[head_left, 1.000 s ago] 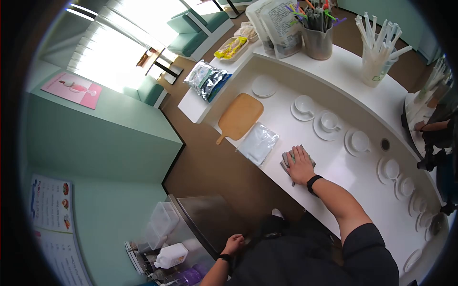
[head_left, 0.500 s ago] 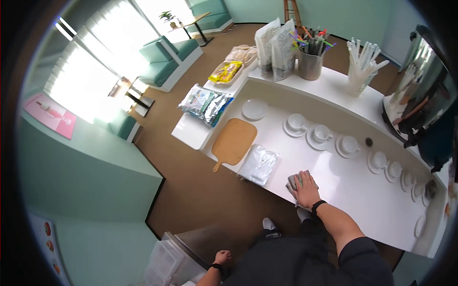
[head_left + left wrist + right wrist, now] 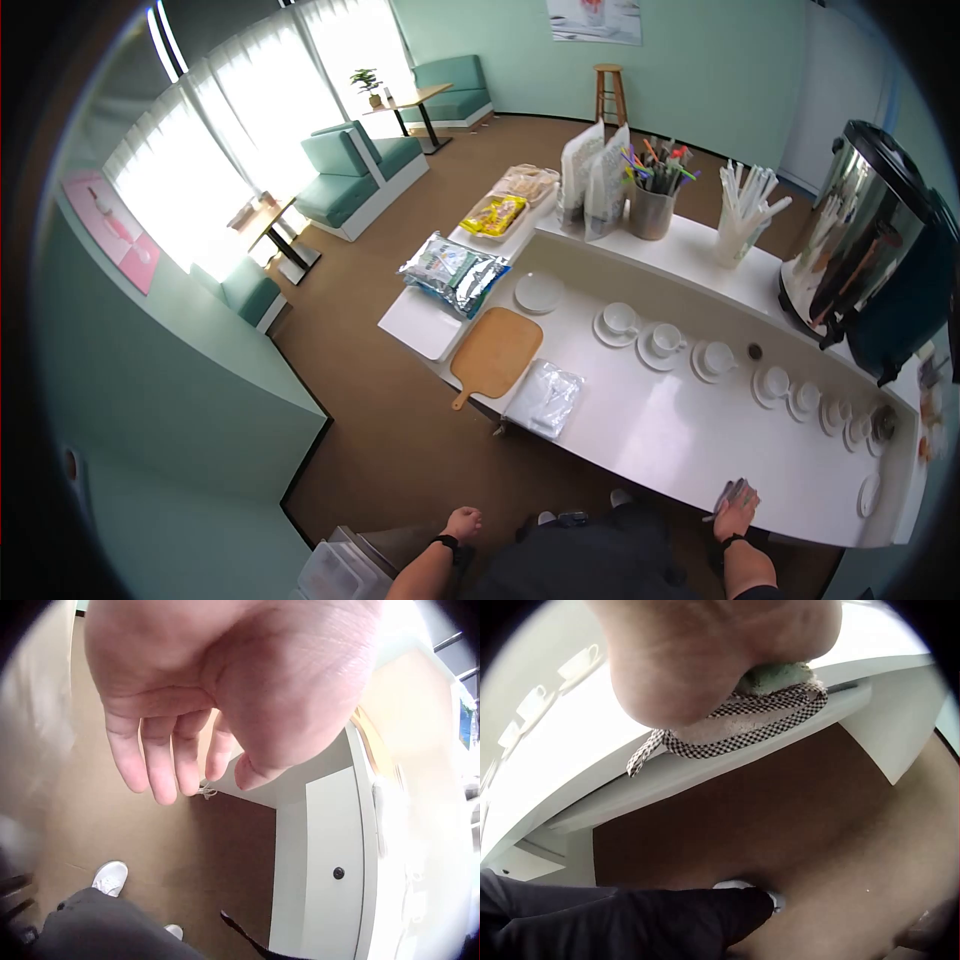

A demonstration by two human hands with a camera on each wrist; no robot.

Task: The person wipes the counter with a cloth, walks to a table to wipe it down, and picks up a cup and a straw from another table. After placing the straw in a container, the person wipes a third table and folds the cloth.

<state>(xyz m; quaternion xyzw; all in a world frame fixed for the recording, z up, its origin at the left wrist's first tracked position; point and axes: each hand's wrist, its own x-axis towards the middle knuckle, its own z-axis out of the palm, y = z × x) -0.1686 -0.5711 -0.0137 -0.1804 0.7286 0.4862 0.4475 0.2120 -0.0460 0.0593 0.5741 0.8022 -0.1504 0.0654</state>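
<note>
At the counter's (image 3: 640,430) near edge, low on the right of the head view, my right hand (image 3: 737,515) holds a folded cloth against the white top. In the right wrist view the cloth (image 3: 735,735) shows black-and-white checked trim and a green patch, with a loop and a short tail by the counter's rim. The palm hides the fingers there. My left hand (image 3: 463,524) hangs in the air over the floor, away from the counter. Its fingers (image 3: 159,761) are loosely bent and nothing is in them.
White cups (image 3: 664,338) on saucers line the counter's back, beside stacked plates (image 3: 540,291). A wooden board (image 3: 497,352) and a plastic-wrapped white pack (image 3: 545,398) lie to the left. The raised ledge carries a metal urn (image 3: 850,230), a straw container (image 3: 740,225) and bags (image 3: 605,190).
My right hand has slid the cloth rightward along the counter's near edge, away from the wrapped pack. The head view has tilted up, showing more of the room. My left hand still hangs free.
</note>
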